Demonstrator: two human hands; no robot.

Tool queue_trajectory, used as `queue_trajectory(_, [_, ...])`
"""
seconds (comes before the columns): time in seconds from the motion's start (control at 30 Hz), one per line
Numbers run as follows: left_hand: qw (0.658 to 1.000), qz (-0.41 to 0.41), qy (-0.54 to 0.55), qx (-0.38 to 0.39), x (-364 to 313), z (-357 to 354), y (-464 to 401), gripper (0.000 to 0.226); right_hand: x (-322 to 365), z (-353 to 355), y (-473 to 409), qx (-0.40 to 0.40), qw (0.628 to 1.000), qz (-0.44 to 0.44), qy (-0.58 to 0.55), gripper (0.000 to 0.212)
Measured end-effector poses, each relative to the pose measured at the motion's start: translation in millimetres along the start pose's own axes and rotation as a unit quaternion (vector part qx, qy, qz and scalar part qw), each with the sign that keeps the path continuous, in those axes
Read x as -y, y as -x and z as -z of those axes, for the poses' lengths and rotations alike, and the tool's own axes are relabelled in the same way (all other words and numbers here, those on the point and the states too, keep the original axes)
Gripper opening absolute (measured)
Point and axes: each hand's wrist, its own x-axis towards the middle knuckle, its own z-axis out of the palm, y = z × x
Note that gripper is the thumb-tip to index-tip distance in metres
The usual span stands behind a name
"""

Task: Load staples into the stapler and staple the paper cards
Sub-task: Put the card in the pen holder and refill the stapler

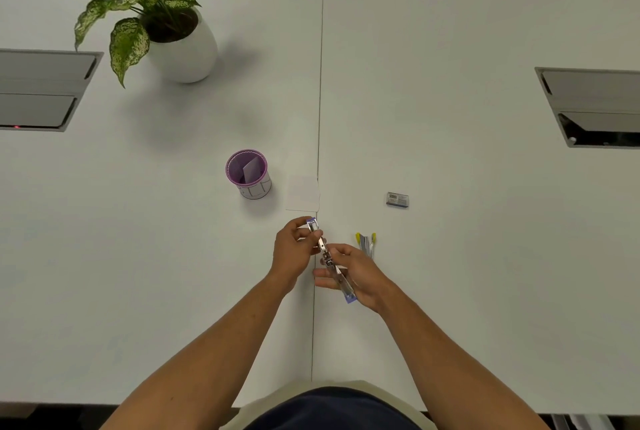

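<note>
The stapler [329, 258], silver with blue ends, is swung open into one long line and held above the table between both hands. My left hand [294, 249] pinches its far end. My right hand [356, 277] holds its near half, fingers curled under it. A white paper card [302, 193] lies flat on the table just beyond the hands. To the right of the hands lie staple strips with a yellow-tipped tool [366, 243]. A small grey staple box [397, 199] sits farther right.
A purple-rimmed cup [247, 173] with a card inside stands left of the paper card. A potted plant [173, 31] is at the back left. Cable hatches are sunk into the table at far left [41, 90] and far right [595, 107]. A seam [320, 83] splits the table.
</note>
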Motion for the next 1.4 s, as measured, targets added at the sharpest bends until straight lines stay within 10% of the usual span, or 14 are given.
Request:
queue_trajectory(0.27, [0.994,-0.031,-0.103,-0.020,0.8,1.9,-0.4,0.030,8.6,0.5,-1.1,0.006,0.996,0.056,-0.066,0.049])
queue_trajectory(0.7, [0.990,0.032,-0.025,0.134,-4.9,1.4,10.3,0.031,-2.3,-0.5,-8.8,-0.123,0.933,0.183,0.286,0.041])
queue_trajectory(1.4, [0.996,-0.001,-0.026,0.089,-3.2,4.8,2.0,0.019,-9.3,-9.2,-25.1,-0.136,0.961,0.185,0.155,0.014])
